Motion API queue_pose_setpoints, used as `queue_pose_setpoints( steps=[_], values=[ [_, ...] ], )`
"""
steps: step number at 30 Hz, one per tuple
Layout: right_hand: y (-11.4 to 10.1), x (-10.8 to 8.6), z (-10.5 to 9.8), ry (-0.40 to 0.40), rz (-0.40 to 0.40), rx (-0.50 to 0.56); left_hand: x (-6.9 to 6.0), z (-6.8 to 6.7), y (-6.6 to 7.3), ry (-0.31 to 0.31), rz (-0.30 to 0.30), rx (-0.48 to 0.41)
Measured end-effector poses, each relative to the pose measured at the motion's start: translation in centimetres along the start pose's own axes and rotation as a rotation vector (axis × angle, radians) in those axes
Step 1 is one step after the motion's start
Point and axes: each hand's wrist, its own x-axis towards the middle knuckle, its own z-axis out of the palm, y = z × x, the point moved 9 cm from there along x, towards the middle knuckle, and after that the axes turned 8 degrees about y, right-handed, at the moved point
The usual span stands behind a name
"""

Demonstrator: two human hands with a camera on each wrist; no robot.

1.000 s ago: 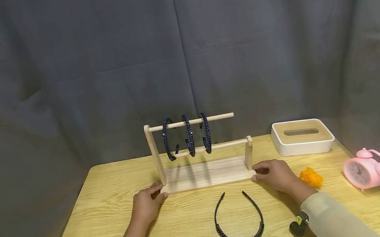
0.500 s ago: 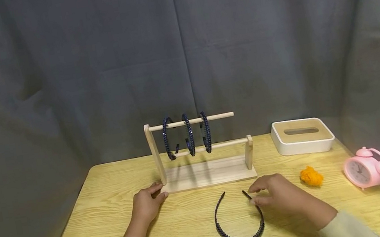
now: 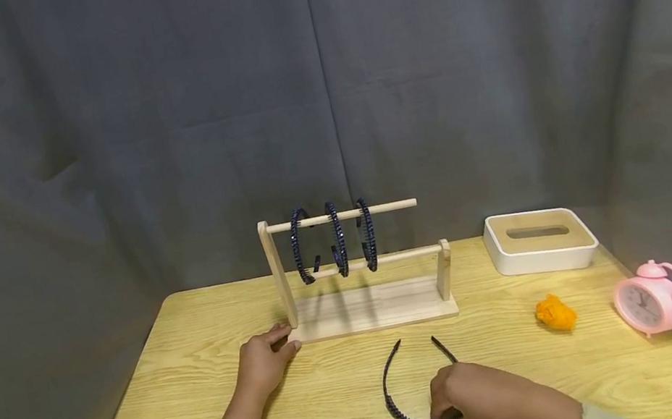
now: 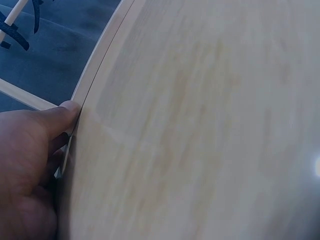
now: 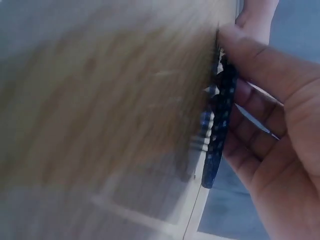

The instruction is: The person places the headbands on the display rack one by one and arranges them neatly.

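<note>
A dark blue toothed headband [image 3: 400,413] lies on the table in the head view, its two tips pointing away from me. My right hand [image 3: 483,400] grips its lower right part, hiding that stretch. In the right wrist view, thumb and fingers are on either side of the toothed band [image 5: 222,120]. Behind it stands a wooden two-bar rack [image 3: 373,317], with three similar headbands [image 3: 338,238] hung over its bars. My left hand [image 3: 261,364] holds the front left corner of the rack's base, thumb at the front edge.
To the right of the rack sits a white tissue box [image 3: 542,261] with a wood-look lid. A crumpled orange piece [image 3: 555,313] and a pink alarm clock [image 3: 657,301] are on the right side of the table [image 3: 183,365]. Grey curtains [image 3: 318,95] close off the back and sides.
My right hand has left the rack's right corner, come toward me and taken hold of the lying headband. The left hand has stayed at the rack's left corner.
</note>
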Motion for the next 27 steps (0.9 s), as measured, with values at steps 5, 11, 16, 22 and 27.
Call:
queue_pose_setpoints(
  steps=[5, 11, 16, 22, 27],
  values=[
    [-0.5, 0.1, 0.1, 0.013, -0.052, -0.073, 0.2, 0.0, 0.1, 0.007, 0.008, 0.006],
    [-1.1, -0.4, -1.4, 0.158, -0.075, -0.057, 0.1, 0.0, 0.1, 0.009, 0.012, 0.000],
    [-1.2, -0.8, -3.5, 0.292, -0.072, 0.081, 0.0, -0.1, 0.0, 0.020, -0.002, 0.007],
    [0.8, -1.7, -5.9, 0.423, 0.095, 0.346, 0.0, 0.0, 0.1, 0.012, 0.003, 0.010],
    [3.3, -3.3, -8.0, 0.538, 0.337, 0.630, 0.0, 0.0, 0.1, 0.010, 0.007, 0.017]
  ],
)
